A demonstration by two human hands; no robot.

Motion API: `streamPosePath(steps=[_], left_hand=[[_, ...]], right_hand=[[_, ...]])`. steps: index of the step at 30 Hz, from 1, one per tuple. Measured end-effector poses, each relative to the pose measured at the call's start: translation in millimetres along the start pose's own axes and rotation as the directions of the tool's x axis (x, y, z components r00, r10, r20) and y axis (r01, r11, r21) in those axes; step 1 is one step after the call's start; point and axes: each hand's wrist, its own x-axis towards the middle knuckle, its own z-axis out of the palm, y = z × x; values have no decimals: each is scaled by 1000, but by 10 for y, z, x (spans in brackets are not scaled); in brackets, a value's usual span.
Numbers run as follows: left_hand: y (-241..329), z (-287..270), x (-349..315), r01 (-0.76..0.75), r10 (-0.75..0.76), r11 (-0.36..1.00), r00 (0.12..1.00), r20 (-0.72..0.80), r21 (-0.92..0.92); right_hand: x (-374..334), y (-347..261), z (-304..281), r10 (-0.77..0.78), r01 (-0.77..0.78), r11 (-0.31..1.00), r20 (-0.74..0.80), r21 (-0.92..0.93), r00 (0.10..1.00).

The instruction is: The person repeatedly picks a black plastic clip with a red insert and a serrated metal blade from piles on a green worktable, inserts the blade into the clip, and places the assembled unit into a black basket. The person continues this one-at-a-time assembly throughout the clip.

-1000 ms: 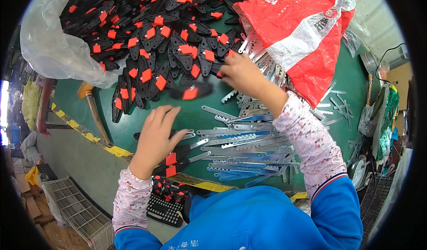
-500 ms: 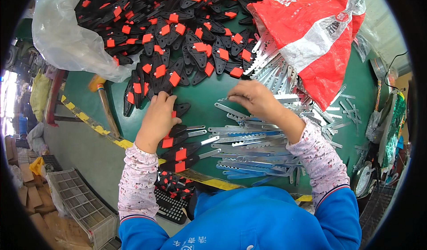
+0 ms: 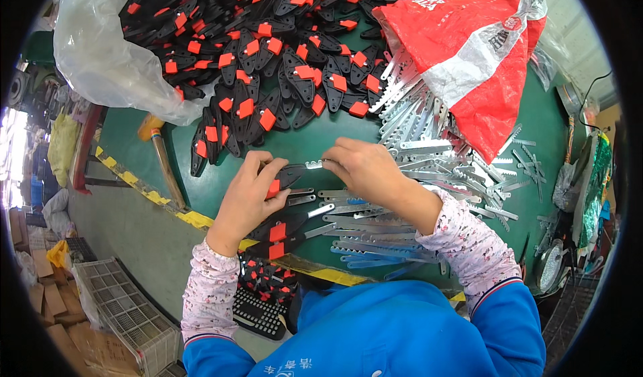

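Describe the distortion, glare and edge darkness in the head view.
Head view: fisheye distortion bows the yellow-and-black tape; a bright patch at far left is washed out; highlights glint off the toothed metal strips; black fills the corners.

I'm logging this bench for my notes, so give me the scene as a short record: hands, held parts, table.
Left hand: gripping a black piece with a red tab
Right hand: pinching a toothed metal strip
Held parts: ends meeting; how far inserted, cannot tell
Below left hand: black pieces with strips projecting rightward
Far side: heap of black pieces
Right side: loose metal strips, red and white sack
Left side: mallet
Table: green, yellow-and-black edge
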Motion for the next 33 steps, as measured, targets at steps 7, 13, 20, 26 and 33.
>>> streamPosePath(steps=[7, 13, 20, 26, 33], left_hand=[[128, 95, -85, -46, 46, 999, 995, 86, 1], [134, 47, -94, 22, -17, 998, 996, 84, -54], [166, -13, -107, 85, -76, 992, 992, 96, -89], [244, 35, -132, 35, -26, 996, 993, 116, -77], [279, -41, -109, 5, 4, 997, 993, 118, -78]], right_hand=[[-73, -177, -116, -172, 192, 958, 109, -213, 979], [-95, -330, -229, -148, 149, 971, 20, -184, 989], [-63, -300, -375, -141, 144, 980, 33, -139, 989], [-77, -380, -232, -290, 315, 924, 141, -215, 947], [-93, -288, -328, -198, 213, 952, 89, -219, 976]])
